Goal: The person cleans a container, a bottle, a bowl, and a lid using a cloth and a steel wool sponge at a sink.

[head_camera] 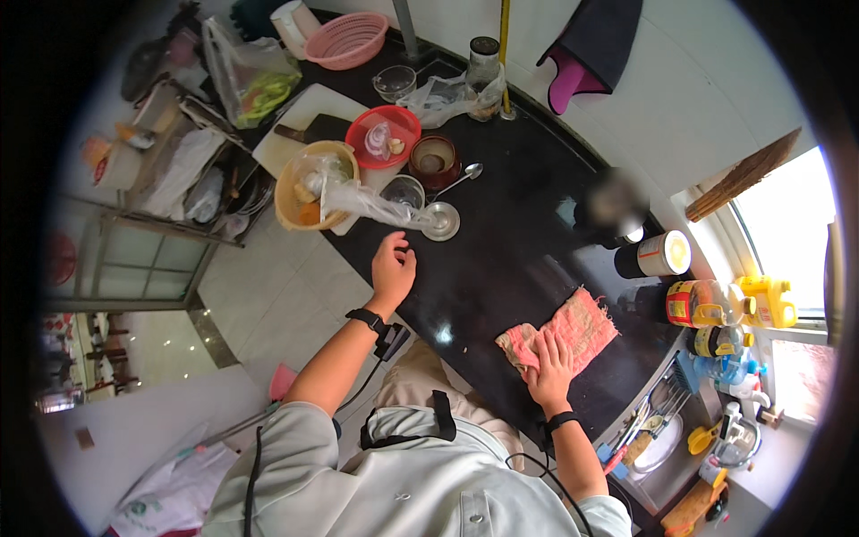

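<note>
My right hand (pixel 551 368) lies flat on a folded pink cloth (pixel 582 329) with frayed edges, pressing it on the glossy black countertop (pixel 493 282). Over the counter's front edge hovers my left hand (pixel 394 268), its fingers loosely curled and holding nothing. Just beyond it are a metal lid (pixel 443 222) and a clear plastic bag that trails from a yellow basket (pixel 282 194). A spoon (pixel 473 171) rests near a brown pot (pixel 435 161). Behind the basket, a red bowl (pixel 382 161) contains a cut onion and garlic.
A cleaver (pixel 325 129) lies on a white cutting board (pixel 268 151). At the back stand a glass jar (pixel 483 74) and a pink basket (pixel 349 40). To the right are a canister (pixel 664 254), oil bottles (pixel 701 303) and a sink (pixel 694 419) holding utensils.
</note>
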`<state>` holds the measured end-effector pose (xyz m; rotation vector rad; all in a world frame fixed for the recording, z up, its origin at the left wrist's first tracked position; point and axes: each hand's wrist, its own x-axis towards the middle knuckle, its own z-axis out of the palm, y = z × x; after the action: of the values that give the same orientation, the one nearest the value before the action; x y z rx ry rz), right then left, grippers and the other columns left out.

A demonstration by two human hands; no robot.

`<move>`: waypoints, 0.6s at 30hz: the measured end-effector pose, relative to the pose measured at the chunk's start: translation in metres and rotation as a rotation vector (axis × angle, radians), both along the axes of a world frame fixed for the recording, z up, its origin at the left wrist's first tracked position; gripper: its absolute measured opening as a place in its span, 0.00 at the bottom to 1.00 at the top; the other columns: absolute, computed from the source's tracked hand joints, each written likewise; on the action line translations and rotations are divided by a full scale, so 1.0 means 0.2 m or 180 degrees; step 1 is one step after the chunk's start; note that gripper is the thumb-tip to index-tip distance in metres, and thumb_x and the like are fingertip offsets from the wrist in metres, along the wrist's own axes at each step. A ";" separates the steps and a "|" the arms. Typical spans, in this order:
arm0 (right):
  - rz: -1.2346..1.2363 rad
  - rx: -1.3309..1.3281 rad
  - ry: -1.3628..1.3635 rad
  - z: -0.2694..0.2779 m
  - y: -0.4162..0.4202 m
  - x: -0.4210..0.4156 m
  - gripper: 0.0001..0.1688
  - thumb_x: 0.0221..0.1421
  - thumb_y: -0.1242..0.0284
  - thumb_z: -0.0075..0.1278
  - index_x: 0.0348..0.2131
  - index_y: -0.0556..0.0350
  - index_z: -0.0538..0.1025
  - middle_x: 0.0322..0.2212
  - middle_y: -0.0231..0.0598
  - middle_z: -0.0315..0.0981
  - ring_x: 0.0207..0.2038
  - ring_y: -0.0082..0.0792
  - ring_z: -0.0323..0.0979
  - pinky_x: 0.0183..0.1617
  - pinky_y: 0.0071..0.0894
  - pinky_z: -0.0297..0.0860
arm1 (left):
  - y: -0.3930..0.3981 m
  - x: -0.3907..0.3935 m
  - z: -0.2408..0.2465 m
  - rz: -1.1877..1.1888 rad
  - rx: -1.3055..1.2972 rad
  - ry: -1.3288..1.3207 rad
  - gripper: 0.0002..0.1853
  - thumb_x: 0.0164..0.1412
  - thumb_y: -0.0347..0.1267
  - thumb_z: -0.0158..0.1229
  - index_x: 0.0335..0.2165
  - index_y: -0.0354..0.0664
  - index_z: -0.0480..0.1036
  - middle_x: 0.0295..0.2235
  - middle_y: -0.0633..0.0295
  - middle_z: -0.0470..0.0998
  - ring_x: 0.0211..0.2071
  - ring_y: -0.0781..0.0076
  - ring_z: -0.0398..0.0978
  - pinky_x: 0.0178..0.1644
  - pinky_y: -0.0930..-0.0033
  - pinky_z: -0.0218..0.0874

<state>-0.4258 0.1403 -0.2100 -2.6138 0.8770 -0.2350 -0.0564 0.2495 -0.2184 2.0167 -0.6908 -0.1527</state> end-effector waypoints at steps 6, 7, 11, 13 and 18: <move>-0.0490 0.0118 0.0188 0.05 0.05 0.05 0.39 0.38 0.75 0.52 0.55 0.54 0.68 0.57 0.45 0.61 0.60 0.52 0.55 0.65 0.52 0.51 | -0.11 0.15 0.02 0.0757 -0.0560 0.2188 0.25 0.59 0.32 0.56 0.51 0.41 0.54 0.40 0.54 0.71 0.29 0.67 0.77 0.25 0.68 0.70; -0.0531 0.0154 0.0231 0.06 0.05 0.07 0.39 0.38 0.75 0.53 0.55 0.53 0.68 0.57 0.45 0.61 0.60 0.52 0.56 0.64 0.51 0.52 | -0.10 0.18 0.02 0.0791 -0.0379 0.2172 0.27 0.58 0.34 0.57 0.51 0.40 0.53 0.41 0.54 0.71 0.28 0.67 0.77 0.24 0.67 0.70; -0.0681 0.0113 0.0242 0.11 0.08 0.13 0.37 0.39 0.76 0.53 0.54 0.54 0.68 0.57 0.45 0.62 0.60 0.51 0.56 0.64 0.48 0.53 | -0.14 0.30 0.06 0.0993 -0.0029 0.3646 0.24 0.58 0.43 0.57 0.44 0.37 0.62 0.43 0.54 0.71 0.31 0.63 0.78 0.33 0.60 0.73; -0.0796 0.0085 0.0229 0.10 0.10 0.14 0.37 0.40 0.75 0.53 0.54 0.55 0.68 0.57 0.44 0.62 0.60 0.50 0.56 0.64 0.48 0.53 | -0.15 0.36 0.05 0.0473 -0.0088 0.3942 0.19 0.61 0.43 0.54 0.40 0.38 0.65 0.39 0.52 0.75 0.32 0.62 0.78 0.37 0.58 0.73; -0.0891 0.0033 0.0150 0.07 0.12 0.15 0.36 0.41 0.76 0.53 0.53 0.54 0.68 0.56 0.42 0.62 0.60 0.49 0.57 0.63 0.48 0.54 | -0.13 0.43 -0.01 0.0409 -0.0074 0.3966 0.10 0.64 0.35 0.46 0.39 0.42 0.67 0.29 0.56 0.77 0.29 0.66 0.77 0.37 0.58 0.74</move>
<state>-0.3968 0.1646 -0.1970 -2.4896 1.2574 -0.2421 0.0300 0.2234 -0.2208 1.5162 0.2353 -1.1769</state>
